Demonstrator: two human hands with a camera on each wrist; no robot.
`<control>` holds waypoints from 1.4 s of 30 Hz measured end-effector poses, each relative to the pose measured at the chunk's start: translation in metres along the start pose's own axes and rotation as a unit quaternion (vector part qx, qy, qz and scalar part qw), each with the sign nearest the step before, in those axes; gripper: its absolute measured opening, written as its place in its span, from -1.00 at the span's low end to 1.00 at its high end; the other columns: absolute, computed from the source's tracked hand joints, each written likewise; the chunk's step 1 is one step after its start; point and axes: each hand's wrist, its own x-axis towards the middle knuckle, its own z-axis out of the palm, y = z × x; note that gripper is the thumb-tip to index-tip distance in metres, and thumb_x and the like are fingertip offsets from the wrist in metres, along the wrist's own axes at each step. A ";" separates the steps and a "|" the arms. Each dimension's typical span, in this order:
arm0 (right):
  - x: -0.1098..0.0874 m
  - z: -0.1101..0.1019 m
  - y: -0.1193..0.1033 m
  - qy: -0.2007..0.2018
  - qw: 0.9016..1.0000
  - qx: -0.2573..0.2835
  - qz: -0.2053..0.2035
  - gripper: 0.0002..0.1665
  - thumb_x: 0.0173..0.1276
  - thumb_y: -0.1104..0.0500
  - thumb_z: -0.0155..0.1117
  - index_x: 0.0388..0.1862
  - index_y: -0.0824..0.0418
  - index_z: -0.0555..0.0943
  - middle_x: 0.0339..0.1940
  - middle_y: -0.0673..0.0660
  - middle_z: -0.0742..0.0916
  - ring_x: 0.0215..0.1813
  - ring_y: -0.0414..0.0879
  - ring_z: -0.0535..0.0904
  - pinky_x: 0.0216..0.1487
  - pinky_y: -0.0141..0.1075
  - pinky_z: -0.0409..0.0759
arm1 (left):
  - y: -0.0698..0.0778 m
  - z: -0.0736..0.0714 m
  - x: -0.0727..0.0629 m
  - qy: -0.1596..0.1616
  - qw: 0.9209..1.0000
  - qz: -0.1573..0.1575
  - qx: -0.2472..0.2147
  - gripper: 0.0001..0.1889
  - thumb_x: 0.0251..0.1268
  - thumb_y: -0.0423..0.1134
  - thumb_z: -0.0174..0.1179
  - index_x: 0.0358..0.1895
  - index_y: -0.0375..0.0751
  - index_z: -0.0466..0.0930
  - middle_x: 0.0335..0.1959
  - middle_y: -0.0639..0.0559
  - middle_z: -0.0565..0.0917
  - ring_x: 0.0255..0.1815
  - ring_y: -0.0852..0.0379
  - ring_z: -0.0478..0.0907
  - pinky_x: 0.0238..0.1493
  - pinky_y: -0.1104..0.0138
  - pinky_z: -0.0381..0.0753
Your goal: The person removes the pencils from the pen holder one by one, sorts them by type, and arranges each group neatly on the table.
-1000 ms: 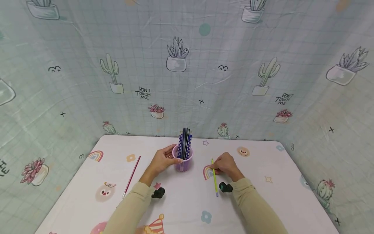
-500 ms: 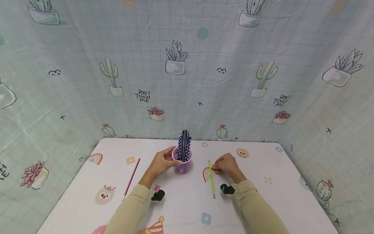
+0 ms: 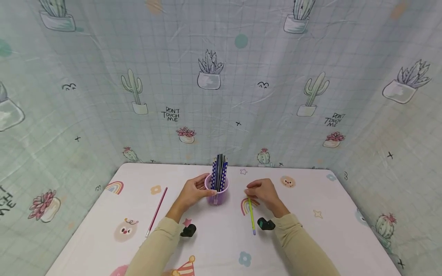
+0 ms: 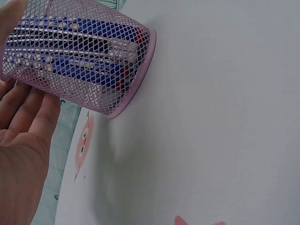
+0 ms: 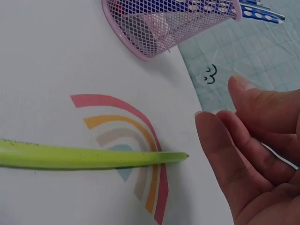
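Note:
My left hand [image 3: 191, 193] holds a pink mesh pencil cup [image 3: 217, 199], its thumb on the near side of the rim and its fingers around the far side. Dark blue polka-dot pencils and black-and-white striped ones [image 3: 219, 172] stand upright inside. To the right, a yellow-green pencil [image 5: 93, 158] with a purple end lies over a printed rainbow, its point facing away from me. My right hand [image 3: 265, 191] hovers just beyond that point, fingers loosely bent. In the right wrist view a gap shows between pencil point and fingertips, and the hand holds nothing.
A thin dark-red paintbrush [image 3: 157, 211] with a pale tip lies left of my left arm. The white tabletop [image 3: 293, 245] carries printed flowers, stars and faces. A cactus-patterned cloth [image 3: 228, 103] hangs behind the table and along both sides.
My right fingers have let go of the green pencil and moved from its side to beyond its point. The pencil has shifted slightly left. My left hand keeps its hold on the cup.

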 end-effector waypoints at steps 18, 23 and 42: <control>0.004 0.022 -0.006 -0.031 0.995 0.072 -0.068 -0.47 0.19 0.34 0.60 0.14 0.48 0.68 0.05 0.40 0.80 -0.05 -0.07 0.82 0.02 -0.32 0.78 | 0.002 0.004 0.001 -0.007 1.000 0.009 -0.009 -0.15 0.17 -0.29 0.55 0.54 -0.27 0.36 0.49 -0.21 0.52 0.50 -0.17 0.49 0.42 0.20 0.57; 0.007 0.032 -0.011 -0.031 0.994 0.076 -0.076 -0.44 0.21 0.34 0.58 0.20 0.44 0.66 0.11 0.39 0.79 0.09 0.08 0.79 0.17 -0.18 0.77 | 0.005 0.005 0.003 0.004 1.000 0.004 -0.003 -0.15 0.15 -0.29 0.56 0.54 -0.23 0.38 0.49 -0.18 0.52 0.50 -0.16 0.50 0.44 0.15 0.55; 0.000 0.081 -0.009 -0.074 0.986 0.100 -0.110 -0.14 0.12 0.31 0.66 0.42 0.27 0.53 0.35 0.30 0.68 0.41 0.24 0.60 0.44 0.04 0.58 | 0.002 0.003 -0.003 0.003 1.000 0.004 -0.005 -0.17 0.19 -0.27 0.54 0.54 -0.24 0.38 0.50 -0.22 0.50 0.50 -0.18 0.49 0.44 0.14 0.55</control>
